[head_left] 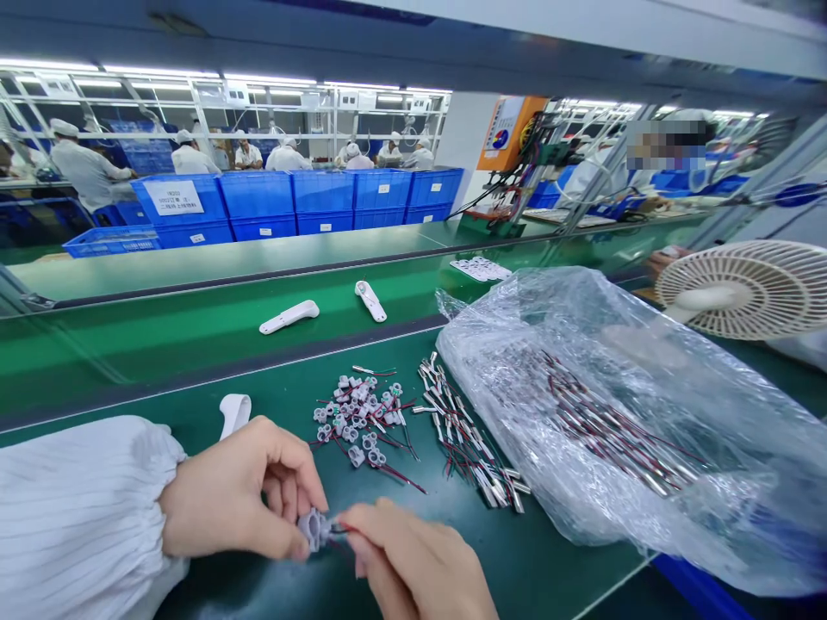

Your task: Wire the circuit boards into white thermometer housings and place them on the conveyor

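Note:
Between thumb and index finger, my left hand [242, 495] pinches a grey plastic ring-shaped holder [313, 527]. My right hand [419, 555] is closed on thin red and black wires [342, 528] at the holder's right side; the small part on their end is mostly hidden and blurred. Beyond my hands lies a pile of similar grey holders [358, 413], some with wires. Right of that pile, small silver cylinders with red and black wires [469, 439] are heaped on the green table [258, 568]. A white curved plastic piece [235, 413] stands just behind my left hand.
A clear plastic bag [620, 362] with more wired cylinders covers the right side. Two white handle-shaped shells [289, 317] and a white perforated sheet [481, 269] lie on the green belt [194, 336]. A fan [743, 288] stands at right. Blue bins [258, 202] and workers are behind.

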`<state>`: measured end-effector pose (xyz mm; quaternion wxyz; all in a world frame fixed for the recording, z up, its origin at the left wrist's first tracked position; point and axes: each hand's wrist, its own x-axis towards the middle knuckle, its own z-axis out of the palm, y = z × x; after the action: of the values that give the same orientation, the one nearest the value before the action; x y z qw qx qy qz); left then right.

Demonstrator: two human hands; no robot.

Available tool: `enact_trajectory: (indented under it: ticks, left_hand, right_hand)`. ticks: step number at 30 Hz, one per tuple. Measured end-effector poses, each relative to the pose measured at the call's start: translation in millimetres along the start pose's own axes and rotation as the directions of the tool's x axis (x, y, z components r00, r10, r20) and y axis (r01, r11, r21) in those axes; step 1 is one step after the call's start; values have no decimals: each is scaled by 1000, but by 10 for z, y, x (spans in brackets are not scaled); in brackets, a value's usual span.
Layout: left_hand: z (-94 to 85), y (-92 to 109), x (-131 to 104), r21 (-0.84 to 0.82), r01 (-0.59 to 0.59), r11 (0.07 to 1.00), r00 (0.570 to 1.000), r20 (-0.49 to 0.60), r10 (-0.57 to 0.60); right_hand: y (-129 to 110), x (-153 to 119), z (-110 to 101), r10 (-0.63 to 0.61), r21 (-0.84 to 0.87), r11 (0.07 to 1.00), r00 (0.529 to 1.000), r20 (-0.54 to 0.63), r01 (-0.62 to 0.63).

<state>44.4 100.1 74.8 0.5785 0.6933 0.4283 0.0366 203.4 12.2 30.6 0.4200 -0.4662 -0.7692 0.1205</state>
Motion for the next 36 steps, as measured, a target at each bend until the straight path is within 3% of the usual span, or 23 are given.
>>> enact_trajectory:
  ticks: [3,6,8,11,13,16,19,23,28,30,32,36]
  left_hand:
    - [-250,-62,202,21,-53,998,986,-157,55]
    - [-470,-76,377,8,-88,996,938,-336,86]
    - [-495,-64,414,8,-120,993,941,-318,116]
    - [-366,-41,356,63,-168,984,963,-202,177]
    - [-254,-21,288,150,-188,971,969,-136,208]
    - [-149,5,211,248,-179,952,978,-63,201]
    - [-105,12,162,217,-81,973,992,-74,99]
    - [-40,7,77,69,53,996,997,-65,-48]
    - [-33,-27,81,109,25,994,997,-76,-17]
    - [-148,-66,218,163,-42,986,990,-123,63]
    - [-354,-111,460,224,-106,969,964,-218,156]
    - [-852,-144,1200,365,-89,927,896,-377,235]
  right_hand:
    - [129,65,9,208,126,969,977,38,-211]
    - [246,164,-25,423,204,876,900,108,-437]
    - [281,227,-77,497,288,794,844,200,-535]
    - [277,296,-161,521,423,657,781,344,-624]
    - [262,330,-199,467,444,663,797,384,-602]
    - [241,387,-222,328,364,820,885,332,-441]
    - [200,431,-202,218,162,949,935,278,-269]
    - [147,400,-112,178,-136,980,942,285,-144]
    - [222,349,-81,142,-127,986,930,340,-105]
    - [300,368,-115,152,-31,988,945,290,-150]
    - [393,381,-152,262,90,954,940,218,-287]
    - [614,323,-165,530,370,732,819,220,-573]
